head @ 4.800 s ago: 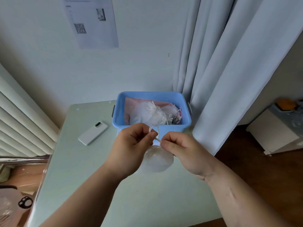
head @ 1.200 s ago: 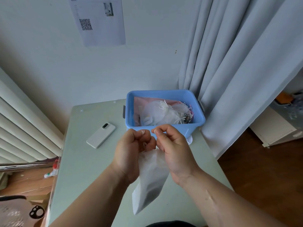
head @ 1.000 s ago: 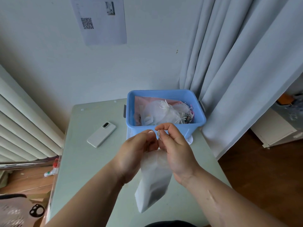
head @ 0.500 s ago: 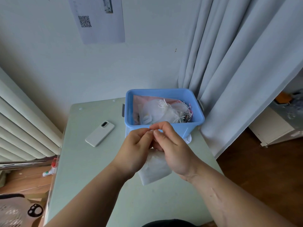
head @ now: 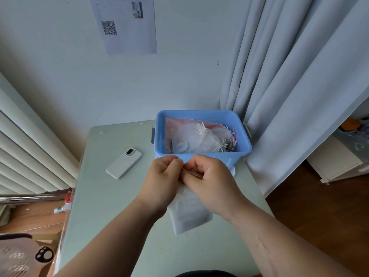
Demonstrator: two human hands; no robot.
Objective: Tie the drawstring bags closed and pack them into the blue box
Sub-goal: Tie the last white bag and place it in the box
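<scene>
A flat white drawstring bag (head: 189, 214) hangs below my two hands, just in front of the blue box (head: 201, 156). My left hand (head: 162, 182) and my right hand (head: 211, 182) are pressed close together, both with curled fingers pinching the bag's top; the strings themselves are hidden between the fingers. Inside the blue box lie several white mesh drawstring bags (head: 201, 136) with tied cords, over a pink one.
The pale green table (head: 111, 206) carries a white phone (head: 124, 163) to the left of the box. A grey curtain (head: 295, 96) hangs right behind the box. A radiator (head: 26, 148) stands at the left, and wooden floor lies to the right.
The first bag, round and gathered, is gone from my hands; a flat one is now held. Over the last second it rose towards the box and my hands closed tighter on its top.
</scene>
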